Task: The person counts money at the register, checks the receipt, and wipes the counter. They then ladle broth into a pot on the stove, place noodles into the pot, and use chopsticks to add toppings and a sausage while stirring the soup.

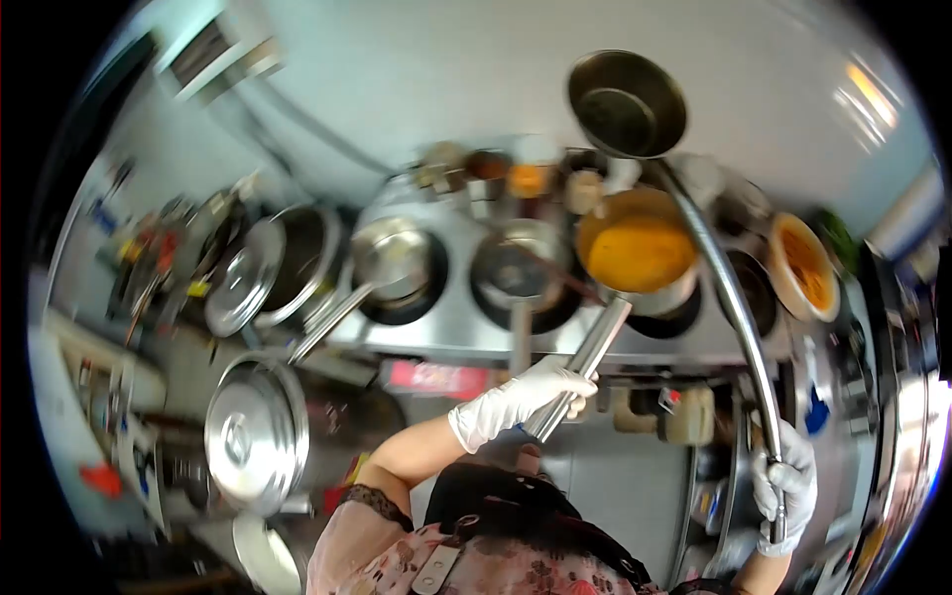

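Observation:
My left hand [545, 395], in a white glove, is wrapped round the metal handle [602, 342] of a saucepan [676, 299]. Thick orange-yellow sauce [640, 253] lies inside that pan, which sits at the right part of the stove. At the lower right, my gloved right hand [788, 486] is closed round the end of a large ladle's long, bent handle [729, 283]. The ladle bowl [627, 104] is raised above and behind the saucepan, apart from it; its inside looks dark.
Two more pans, a left one [392, 253] and a middle one [518, 263], sit on the stove. Blurred jars and cups [535, 180] line its back. An oval bowl of orange food [803, 268] stands at right. Large lidded pots [253, 436] are at left.

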`<state>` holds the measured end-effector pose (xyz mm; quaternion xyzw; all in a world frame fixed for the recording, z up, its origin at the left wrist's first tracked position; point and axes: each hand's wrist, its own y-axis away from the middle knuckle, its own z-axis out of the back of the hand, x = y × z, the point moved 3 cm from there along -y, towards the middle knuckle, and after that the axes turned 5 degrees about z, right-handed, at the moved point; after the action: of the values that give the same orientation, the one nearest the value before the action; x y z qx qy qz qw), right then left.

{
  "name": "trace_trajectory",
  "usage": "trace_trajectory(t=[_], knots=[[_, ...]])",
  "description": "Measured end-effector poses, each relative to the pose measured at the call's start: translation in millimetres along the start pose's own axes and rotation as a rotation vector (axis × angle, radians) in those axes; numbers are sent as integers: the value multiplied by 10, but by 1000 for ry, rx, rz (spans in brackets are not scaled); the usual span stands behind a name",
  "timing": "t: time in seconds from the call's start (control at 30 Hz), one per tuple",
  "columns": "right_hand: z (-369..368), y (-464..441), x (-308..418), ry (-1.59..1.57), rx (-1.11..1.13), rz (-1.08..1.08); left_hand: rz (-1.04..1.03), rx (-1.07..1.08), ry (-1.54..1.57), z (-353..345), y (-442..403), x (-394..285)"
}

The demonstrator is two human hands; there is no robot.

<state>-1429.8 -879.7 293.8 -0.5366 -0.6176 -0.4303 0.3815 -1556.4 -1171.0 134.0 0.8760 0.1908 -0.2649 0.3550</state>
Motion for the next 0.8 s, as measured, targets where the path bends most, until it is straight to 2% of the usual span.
trace_trajectory(t=[0.1, 0.27, 0.4, 0.43, 0.47, 0.57, 0.73, 0.8], knots=[[-349, -494, -144, 21, 171, -11, -31, -92, -50, 437, 884, -11], [-1558, -1192, -392, 42, 449, -184, -122, -356, -109, 1099, 2442, 247], [-2635, -1796, -777, 216, 618, -303, -123, -642, -90, 1551, 3597, 462], [-2954, -1917, -868, 318, 640, -311, -145, -693, 22, 1672, 3844, 563], [-3259, -2064, -960, 423, 657, -321, -165, -739, 138, 1798, 4068, 660], [-4047, -2600, -1388, 612, 770, -381, -188, -990, 185, 2201, 4632, 874], [-5104, -3294, -2173, 754, 800, -498, -343, -1171, 308, 2636, 5241, 923], [-5559, -3473, -2419, 837, 819, -475, -408, -1261, 403, 2822, 5385, 1009]])
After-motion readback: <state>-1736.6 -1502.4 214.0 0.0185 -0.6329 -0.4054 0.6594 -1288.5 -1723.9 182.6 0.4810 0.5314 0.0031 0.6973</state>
